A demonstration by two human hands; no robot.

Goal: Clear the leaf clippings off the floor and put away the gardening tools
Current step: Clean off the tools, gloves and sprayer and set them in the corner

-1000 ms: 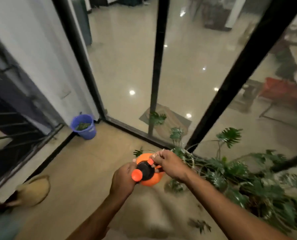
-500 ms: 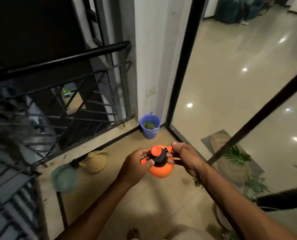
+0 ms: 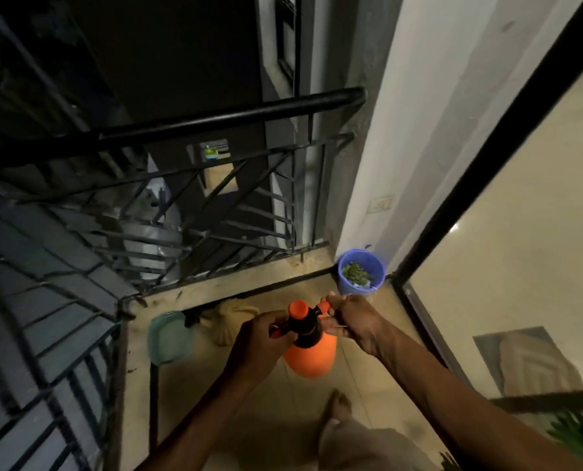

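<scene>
We have turned toward the railing (image 3: 215, 120). Our left hand (image 3: 259, 338) grips the orange pressure sprayer (image 3: 312, 356) by its black head and our right hand (image 3: 354, 322) pinches its nozzle. The blue bucket (image 3: 342, 287) of leaf clippings (image 3: 355, 271) sits at one o'clock.

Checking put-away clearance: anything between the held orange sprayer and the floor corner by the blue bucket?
Nothing visible. Left hand and right hand hold the orange sprayer over the floor, which looks open up to the blue bucket. A teal item and a tan item lie left of that line.

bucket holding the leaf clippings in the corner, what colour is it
Blue. The bucket shows best in the head view, the only one.
</scene>
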